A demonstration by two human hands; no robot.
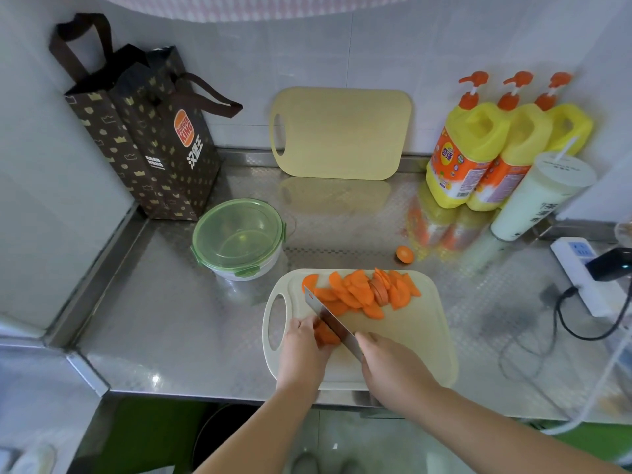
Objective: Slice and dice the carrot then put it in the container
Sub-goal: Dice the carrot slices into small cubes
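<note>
Embossed stainless steel counter (191, 302) runs under a white-tiled wall, and at its near edge lies a pale, smooth plastic cutting board (417, 340) with a handle slot on its left. The step in hand looks like slicing. The left hand (301, 350) curls its fingers over a short uncut carrot piece (325, 335) to pin it to the board. The right hand (386, 364) is wrapped round the handle of a knife (330, 321) (the handle itself is hidden in the fist), and the flat steel blade angles away to the far left, right beside the left fingertips. Thin orange half-moon slices (359, 292) lie overlapped along the far side of the board, and a rounded carrot end (405, 254) sits apart on the counter beyond it. Dicing seems not yet begun, so the next move calls for even cuts through the firm piece with the fingertips tucked back. The round container (239, 237), clear with a green-rimmed clip lid apparently in place, waits to the far left of the board and would need opening.
</note>
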